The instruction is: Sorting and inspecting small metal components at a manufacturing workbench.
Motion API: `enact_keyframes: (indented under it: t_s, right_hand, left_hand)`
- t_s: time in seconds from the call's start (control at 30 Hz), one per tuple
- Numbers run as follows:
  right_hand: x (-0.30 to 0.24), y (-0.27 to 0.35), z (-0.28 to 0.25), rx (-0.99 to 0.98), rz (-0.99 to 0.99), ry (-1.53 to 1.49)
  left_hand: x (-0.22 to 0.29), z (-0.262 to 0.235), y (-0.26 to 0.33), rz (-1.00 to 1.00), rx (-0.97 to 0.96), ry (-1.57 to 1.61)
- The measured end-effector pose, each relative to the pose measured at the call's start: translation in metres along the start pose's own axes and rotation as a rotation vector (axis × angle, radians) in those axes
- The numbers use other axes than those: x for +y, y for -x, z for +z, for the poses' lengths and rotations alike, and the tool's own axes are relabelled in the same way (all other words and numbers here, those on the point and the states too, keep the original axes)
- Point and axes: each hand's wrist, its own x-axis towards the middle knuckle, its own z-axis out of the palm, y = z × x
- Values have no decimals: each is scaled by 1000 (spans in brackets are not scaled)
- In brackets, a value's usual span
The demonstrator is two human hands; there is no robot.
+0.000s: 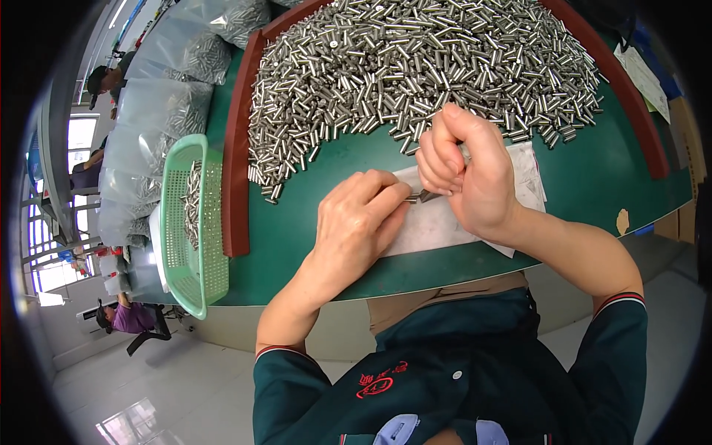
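Over a white sheet of paper [430, 230], my two hands are close together. My left hand [352, 219] is closed, with a small shiny metal pin [412, 199] at its thumb and fingertips. Curled into a loose fist, my right hand [475, 167] is just right of that pin, its thumb pointing up. A small dark piece shows below its fingers, but what those fingers hold is mostly hidden. Beyond both hands spreads a big heap of short cylindrical metal pins [415, 67], its near edge reaching the right hand's fingers.
Red-brown wooden rails [239, 163] border the heap on the green table [289, 230]. A light green basket [215, 252] with some pins stands left, beside several clear bags [141, 133] of metal parts. Papers [644, 81] lie far right. Other people [133, 315] are at the far left.
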Motion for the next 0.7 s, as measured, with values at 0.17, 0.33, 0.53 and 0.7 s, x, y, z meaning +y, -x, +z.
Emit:
enact_keyframes:
  t_s: [0.17,0.33,0.53,0.7]
  right_hand:
    - [-2,3,1,14,-12,-9]
    - [1,3,-1,0,-19,-16]
    - [4,2,0,26,-37,-83]
    - [4,3,0,29,-33,-79]
  left_hand:
    - [2,6,1,-4,35,-10]
    - [5,7,2,-88,45,19]
    - [5,7,1,-135,56,71]
    - [4,6,1,-159,41,107]
